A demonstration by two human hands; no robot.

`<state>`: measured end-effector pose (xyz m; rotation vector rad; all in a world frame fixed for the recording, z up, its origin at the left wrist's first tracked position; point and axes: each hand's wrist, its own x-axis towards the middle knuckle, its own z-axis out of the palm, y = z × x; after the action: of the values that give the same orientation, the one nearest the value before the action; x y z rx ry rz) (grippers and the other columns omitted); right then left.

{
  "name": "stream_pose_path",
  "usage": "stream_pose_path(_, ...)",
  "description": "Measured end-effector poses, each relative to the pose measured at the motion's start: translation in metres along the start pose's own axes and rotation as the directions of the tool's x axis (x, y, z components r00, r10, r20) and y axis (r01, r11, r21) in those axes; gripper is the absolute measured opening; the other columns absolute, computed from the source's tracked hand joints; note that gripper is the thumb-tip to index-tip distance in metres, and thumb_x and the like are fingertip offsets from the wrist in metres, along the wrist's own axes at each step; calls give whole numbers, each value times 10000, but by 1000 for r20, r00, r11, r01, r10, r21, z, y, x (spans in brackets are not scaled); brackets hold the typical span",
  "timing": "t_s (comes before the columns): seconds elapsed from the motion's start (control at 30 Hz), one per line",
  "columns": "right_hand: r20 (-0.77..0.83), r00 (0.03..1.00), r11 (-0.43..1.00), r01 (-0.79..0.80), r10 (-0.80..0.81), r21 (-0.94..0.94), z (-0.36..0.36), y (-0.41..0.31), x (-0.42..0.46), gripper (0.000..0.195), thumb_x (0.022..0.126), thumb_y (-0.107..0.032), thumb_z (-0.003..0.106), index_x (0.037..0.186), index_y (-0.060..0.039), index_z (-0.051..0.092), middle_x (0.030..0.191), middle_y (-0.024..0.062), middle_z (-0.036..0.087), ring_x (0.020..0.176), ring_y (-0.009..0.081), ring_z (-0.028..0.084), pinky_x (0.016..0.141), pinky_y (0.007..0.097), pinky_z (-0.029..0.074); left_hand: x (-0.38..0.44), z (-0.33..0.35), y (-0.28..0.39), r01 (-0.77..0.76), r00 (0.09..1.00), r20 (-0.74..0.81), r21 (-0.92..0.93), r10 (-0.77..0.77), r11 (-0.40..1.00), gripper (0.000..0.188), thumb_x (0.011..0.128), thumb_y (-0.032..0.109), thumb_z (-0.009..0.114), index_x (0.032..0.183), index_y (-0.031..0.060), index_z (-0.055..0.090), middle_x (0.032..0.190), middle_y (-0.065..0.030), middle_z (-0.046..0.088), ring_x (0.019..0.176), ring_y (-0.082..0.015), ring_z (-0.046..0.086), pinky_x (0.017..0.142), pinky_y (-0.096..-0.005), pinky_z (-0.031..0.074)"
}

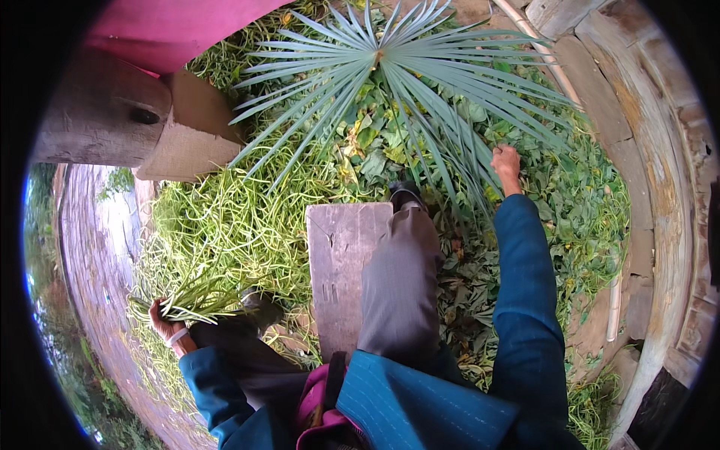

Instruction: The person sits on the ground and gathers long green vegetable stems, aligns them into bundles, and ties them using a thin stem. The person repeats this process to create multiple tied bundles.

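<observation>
My left hand (163, 323), with a pale band at the wrist, grips a loose bundle of long green stems (197, 298) at the lower left. Beneath the bundle spreads a thick heap of similar pale green stems (236, 219). On the right, the fingers of my right hand (505, 163) are closed at the edge of a large fan palm leaf (378, 62), seemingly around one of its narrow strips; the exact hold is hidden. The leaf lies spread over picked green and yellowing leaves (382, 138). More leafy greens (579, 219) lie right of that hand.
A wooden plank (343, 253) extends forward between my legs. At the left are a wooden post (101, 109), a brown block (191, 146) and pink cloth (185, 28). Wooden beams (664, 185) edge the right side. Wet paving (107, 247) lies outside at the left.
</observation>
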<state>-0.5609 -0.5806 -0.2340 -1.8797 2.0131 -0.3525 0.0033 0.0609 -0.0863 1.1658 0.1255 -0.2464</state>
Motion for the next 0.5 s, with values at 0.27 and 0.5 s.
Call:
stream_pose_path(0.27, -60, 985, 987, 161, -160, 6, -54, 24, -42, 197, 789, -213, 523, 780, -54, 639, 698, 128, 616, 646, 270, 600, 596, 400, 463, -16, -8, 1, 43, 997, 72, -138, -34, 990, 115, 783, 94, 608, 822, -15, 601, 781, -112, 619, 725, -203, 583, 726, -327, 510)
stream_pose_path(0.5, 219, 967, 965, 73, -131, 253, -161, 0, -125, 196, 797, -136, 538, 654, -5, 570, 540, 44, 537, 403, 103, 455, 387, 263, 366, -45, -7, 8, 68, 984, 178, -234, -26, 970, 117, 769, 98, 625, 826, -2, 603, 761, -96, 604, 706, -190, 567, 702, -308, 490)
